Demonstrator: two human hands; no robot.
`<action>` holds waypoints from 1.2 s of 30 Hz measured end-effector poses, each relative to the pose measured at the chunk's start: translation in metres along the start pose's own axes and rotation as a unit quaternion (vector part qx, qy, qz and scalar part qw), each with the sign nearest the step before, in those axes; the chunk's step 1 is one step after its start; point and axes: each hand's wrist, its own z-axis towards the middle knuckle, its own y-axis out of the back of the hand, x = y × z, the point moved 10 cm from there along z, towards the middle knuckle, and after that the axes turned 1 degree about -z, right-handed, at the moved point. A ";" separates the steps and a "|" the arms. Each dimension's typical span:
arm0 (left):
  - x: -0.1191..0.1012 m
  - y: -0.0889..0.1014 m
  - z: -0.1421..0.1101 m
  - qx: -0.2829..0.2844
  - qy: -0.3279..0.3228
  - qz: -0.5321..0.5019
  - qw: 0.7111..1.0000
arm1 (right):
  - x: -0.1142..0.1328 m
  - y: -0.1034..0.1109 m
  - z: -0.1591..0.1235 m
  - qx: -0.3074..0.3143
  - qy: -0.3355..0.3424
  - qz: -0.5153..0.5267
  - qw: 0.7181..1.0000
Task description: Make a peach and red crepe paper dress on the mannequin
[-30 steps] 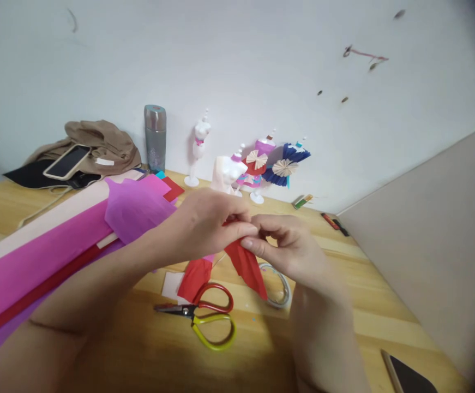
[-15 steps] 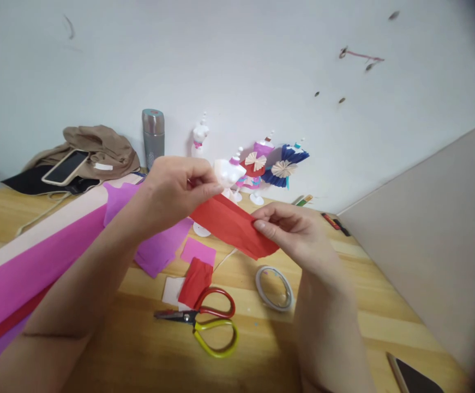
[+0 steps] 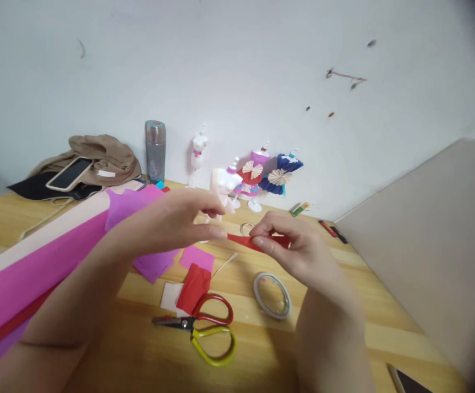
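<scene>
I pinch the red paper [image 3: 241, 240] between the thumb and forefinger of my right hand [image 3: 298, 248], holding it above the table [image 3: 139, 333]. My left hand [image 3: 180, 218] has its thumb tip at the paper's other end, the forefinger lifted apart; whether another finger grips there, I cannot tell. Below lie the scissors [image 3: 185, 323], their handles spread, with a red scrap [image 3: 193, 288] by the red handle and the tape roll [image 3: 257, 295] to their right.

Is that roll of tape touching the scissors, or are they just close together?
Apart. The head view shows bare tabletop between the left edge of the roll of tape and the looped handles of the scissors.
</scene>
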 end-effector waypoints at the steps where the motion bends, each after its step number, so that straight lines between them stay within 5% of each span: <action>1: -0.002 -0.010 0.001 0.028 -0.006 0.002 1.000 | 0.005 -0.003 -0.001 0.011 0.016 -0.013 1.000; 4: -0.003 -0.039 0.003 0.128 -0.011 -0.005 0.992 | 0.011 -0.005 -0.004 0.010 0.039 -0.027 0.999; 7: 0.002 -0.049 0.008 0.165 -0.016 -0.029 0.986 | 0.005 0.002 -0.004 -0.037 0.022 -0.011 0.999; 13: 0.014 -0.041 0.019 0.117 -0.011 -0.102 0.988 | -0.030 0.025 -0.004 -0.157 -0.071 0.032 0.985; 23: 0.042 -0.037 0.028 0.097 0.026 -0.122 0.987 | -0.036 0.033 -0.007 -0.274 -0.062 0.137 0.950; 30: 0.059 -0.035 0.030 0.070 0.077 -0.144 0.984 | -0.032 0.038 0.015 -0.297 -0.034 0.121 0.947; 36: 0.067 -0.032 0.031 0.023 0.092 -0.120 0.988 | -0.032 0.031 0.045 -0.249 -0.007 0.134 0.959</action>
